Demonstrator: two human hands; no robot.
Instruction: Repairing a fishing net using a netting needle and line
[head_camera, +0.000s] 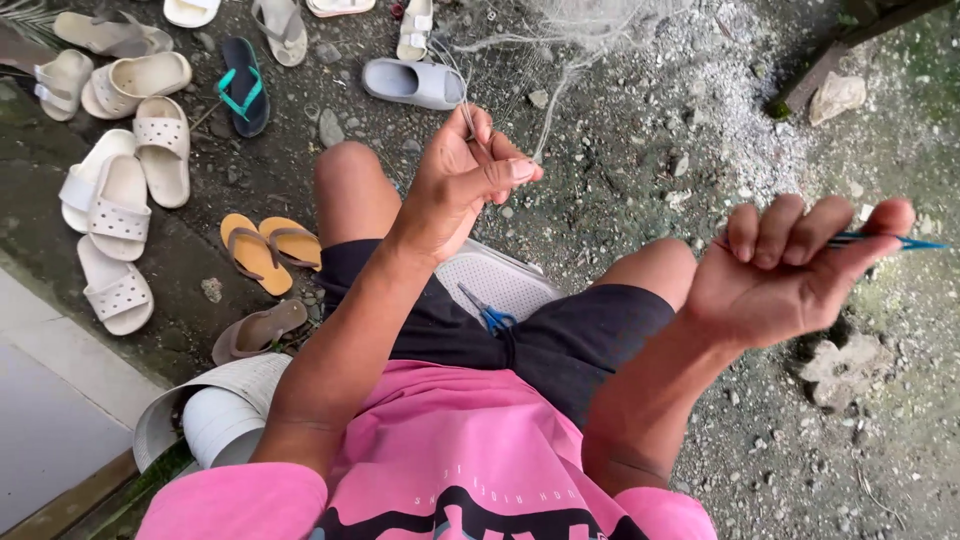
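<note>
My left hand is raised in front of me, its thumb and fingers pinched on thin strands of a pale fishing net that hangs from above. My right hand is held out to the right, fingers curled around a slim blue netting needle whose tip points right. Blue-handled scissors lie on a white perforated seat between my knees. I sit in black shorts and a pink shirt.
Many sandals and slippers are scattered over the dark gravel ground at the left and top, including an orange pair and a grey slide. A white bucket stands by my left side. Stones lie at the right.
</note>
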